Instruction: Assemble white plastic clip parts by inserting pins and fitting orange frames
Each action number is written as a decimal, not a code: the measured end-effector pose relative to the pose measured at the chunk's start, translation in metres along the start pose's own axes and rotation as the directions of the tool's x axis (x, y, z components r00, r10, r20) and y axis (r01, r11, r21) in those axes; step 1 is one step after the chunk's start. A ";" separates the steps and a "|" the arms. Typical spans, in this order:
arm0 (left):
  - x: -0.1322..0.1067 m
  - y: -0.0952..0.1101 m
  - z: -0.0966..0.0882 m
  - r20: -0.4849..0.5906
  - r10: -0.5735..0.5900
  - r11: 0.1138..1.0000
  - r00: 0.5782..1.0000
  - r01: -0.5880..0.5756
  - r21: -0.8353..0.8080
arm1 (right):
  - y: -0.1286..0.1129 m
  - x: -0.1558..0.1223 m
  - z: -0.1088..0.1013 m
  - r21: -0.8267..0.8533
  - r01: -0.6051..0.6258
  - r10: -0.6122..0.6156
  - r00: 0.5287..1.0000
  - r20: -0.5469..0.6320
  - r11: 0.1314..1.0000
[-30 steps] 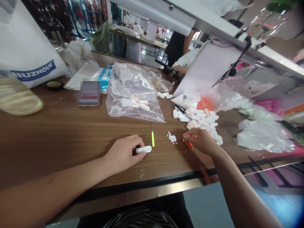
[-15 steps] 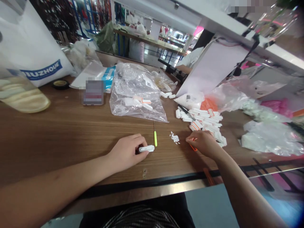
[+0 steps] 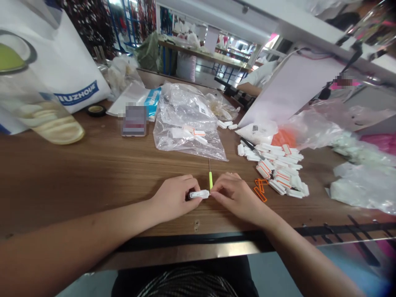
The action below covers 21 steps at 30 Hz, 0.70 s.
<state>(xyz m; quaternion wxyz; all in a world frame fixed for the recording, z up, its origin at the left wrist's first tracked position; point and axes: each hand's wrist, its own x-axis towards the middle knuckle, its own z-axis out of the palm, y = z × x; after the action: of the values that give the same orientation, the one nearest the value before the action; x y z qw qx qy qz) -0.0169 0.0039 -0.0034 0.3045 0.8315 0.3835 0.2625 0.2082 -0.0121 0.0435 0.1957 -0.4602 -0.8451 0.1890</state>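
Head view: your left hand (image 3: 175,197) grips a small white oblong plastic-looking piece (image 3: 200,194) over the brown wood-grain table (image 3: 123,167), near the slim tool with a neon-yellow handle (image 3: 210,180). Your right hand (image 3: 234,197) has its fingertips close together at the piece's right end; whether they pinch anything cannot be told. The step in hand appears to be fine work at that end; the next move calls for steady support and fingertip alignment.

Table (image 3: 93,173) is lying open at mid-left; bag (image 3: 185,107) is blocking upper centre, tool (image 3: 210,178) and right hand (image 3: 236,197) centre, white pile (image 3: 275,153) mid-right.
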 end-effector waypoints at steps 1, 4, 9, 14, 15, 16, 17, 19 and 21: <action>0.000 0.000 0.000 -0.002 0.001 1.000 1.000 -0.001 -0.003 | -0.003 0.002 0.004 -0.012 0.012 -0.012 1.000 -0.005 1.000; 0.000 0.002 -0.002 -0.009 0.007 1.000 1.000 -0.007 -0.009 | -0.006 0.004 0.011 -0.071 0.032 -0.035 0.999 -0.036 0.997; 0.001 0.004 -0.004 -0.010 0.009 1.000 1.000 -0.009 -0.004 | -0.008 0.005 0.012 -0.176 0.089 -0.100 0.994 -0.053 0.980; 0.001 0.005 -0.003 -0.017 -0.001 1.000 1.000 0.002 0.009 | -0.012 0.004 0.012 -0.279 0.171 -0.194 0.979 -0.058 0.945; 0.001 0.004 -0.003 -0.019 -0.002 1.000 1.000 0.002 0.012 | -0.013 0.004 0.012 -0.286 0.180 -0.204 0.977 -0.056 0.941; 0.001 0.004 -0.003 -0.018 0.000 1.000 1.000 0.001 0.015 | -0.013 0.003 0.011 -0.286 0.189 -0.213 0.975 -0.057 0.940; 0.001 0.004 -0.003 -0.016 0.002 1.000 1.000 -0.002 0.016 | -0.012 0.002 0.011 -0.279 0.195 -0.221 0.973 -0.064 0.940; 0.000 0.004 -0.003 -0.010 0.003 1.000 1.000 -0.003 0.017 | -0.011 0.000 0.010 -0.255 0.199 -0.231 0.968 -0.100 0.946; 0.000 0.004 -0.004 -0.005 0.001 1.000 1.000 -0.001 0.014 | -0.010 -0.002 0.010 -0.232 0.199 -0.236 0.961 -0.145 0.952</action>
<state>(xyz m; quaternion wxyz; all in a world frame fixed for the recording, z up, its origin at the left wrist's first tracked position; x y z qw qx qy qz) -0.0174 0.0034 0.0025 0.2975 0.8331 0.3857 0.2621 0.1974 -0.0201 0.0399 0.2364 -0.3971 -0.8862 0.0336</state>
